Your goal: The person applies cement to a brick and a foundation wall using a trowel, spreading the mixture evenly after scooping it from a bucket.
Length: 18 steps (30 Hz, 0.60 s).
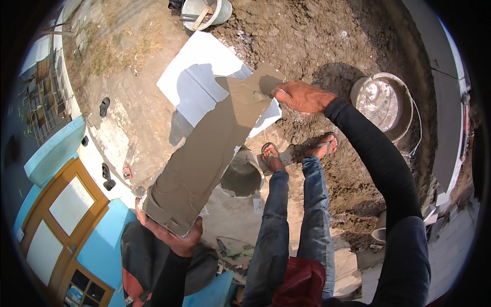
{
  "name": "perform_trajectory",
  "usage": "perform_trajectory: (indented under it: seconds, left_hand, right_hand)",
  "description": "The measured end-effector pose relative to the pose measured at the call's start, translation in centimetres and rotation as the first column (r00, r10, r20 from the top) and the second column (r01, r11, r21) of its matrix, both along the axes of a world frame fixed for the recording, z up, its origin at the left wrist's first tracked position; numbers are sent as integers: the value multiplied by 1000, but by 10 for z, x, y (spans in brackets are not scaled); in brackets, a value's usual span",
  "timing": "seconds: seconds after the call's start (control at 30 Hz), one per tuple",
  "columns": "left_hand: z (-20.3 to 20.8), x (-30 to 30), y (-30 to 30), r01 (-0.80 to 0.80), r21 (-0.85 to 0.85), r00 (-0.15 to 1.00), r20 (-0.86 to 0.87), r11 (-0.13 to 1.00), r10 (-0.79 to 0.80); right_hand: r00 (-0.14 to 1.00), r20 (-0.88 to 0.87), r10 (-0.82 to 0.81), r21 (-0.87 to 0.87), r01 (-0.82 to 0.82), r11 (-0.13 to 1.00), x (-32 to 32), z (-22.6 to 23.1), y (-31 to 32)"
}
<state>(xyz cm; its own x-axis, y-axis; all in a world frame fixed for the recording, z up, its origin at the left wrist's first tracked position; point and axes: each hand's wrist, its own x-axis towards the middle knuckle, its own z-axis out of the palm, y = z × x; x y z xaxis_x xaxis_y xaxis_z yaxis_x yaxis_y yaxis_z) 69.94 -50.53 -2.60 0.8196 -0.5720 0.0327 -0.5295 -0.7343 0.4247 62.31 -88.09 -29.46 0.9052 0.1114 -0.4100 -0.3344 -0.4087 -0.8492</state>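
A long board (199,158) spans the middle of the view, its upper face coated with wet grey mortar. Its near left end rests in my left hand (174,236), the fingers and thumb curled round opposite edges. At the far right end, my right hand (302,96) is closed round the board's edge, the knuckles up and the fingertips partly hidden. The board slants from lower left to upper right, above the ground. Partly covered by it, a bucket of grey mortar (241,178) stands below, close to my feet.
White sheets (197,66) lie on the ground beyond the board. A bucket with pale contents (378,100) stands right, another bucket (221,13) at the top. Loose soil (302,36) covers the far and right side. Black sandals (105,106) and a brown door (71,210) are left.
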Motion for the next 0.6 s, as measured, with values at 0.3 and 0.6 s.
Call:
perform_trajectory:
  seconds: [0.3, 0.6]
  left_hand:
    - [6, 13, 5, 11, 32, 1000, 26, 999, -11]
    - [11, 27, -43, 75, 104, 997, 14, 992, -76]
  right_hand:
    - [723, -666, -186, 156, 379, 912, -78, -55, -27]
    - [885, -446, -131, 459, 352, 816, -120, 127, 31]
